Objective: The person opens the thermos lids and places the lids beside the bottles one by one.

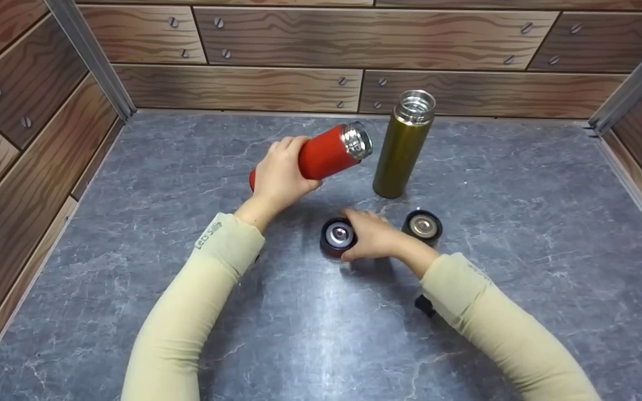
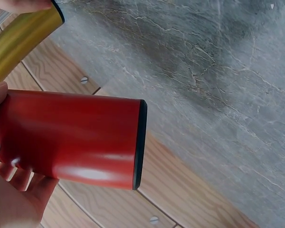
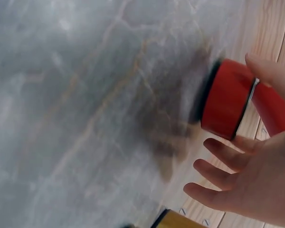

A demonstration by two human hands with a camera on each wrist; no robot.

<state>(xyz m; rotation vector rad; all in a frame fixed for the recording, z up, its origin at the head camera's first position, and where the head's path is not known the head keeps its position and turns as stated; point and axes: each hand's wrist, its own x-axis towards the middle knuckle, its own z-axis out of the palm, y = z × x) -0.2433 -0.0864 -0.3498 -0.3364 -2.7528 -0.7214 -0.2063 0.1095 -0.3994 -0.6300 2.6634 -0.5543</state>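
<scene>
My left hand (image 1: 281, 171) grips a red thermos bottle (image 1: 326, 156), tilted with its bare steel mouth up to the right. In the left wrist view, the fingers wrap round the red body, and its black-rimmed base (image 2: 139, 145) shows. Lower and to the right, my right hand (image 1: 375, 236) holds a red and black bottle lid (image 1: 337, 235) by its sides, the metallic inside facing up. Thumb and index finger sit at opposite edges of this lid (image 3: 228, 97) in the right wrist view, the other fingers spread loosely.
A gold-green thermos bottle (image 1: 400, 153) stands upright and uncapped behind the right hand. Its matching lid (image 1: 423, 226) lies inside-up just beyond the right wrist. Wood-patterned panels (image 1: 276, 39) wall in the grey marbled table (image 1: 131, 223) at the back and sides.
</scene>
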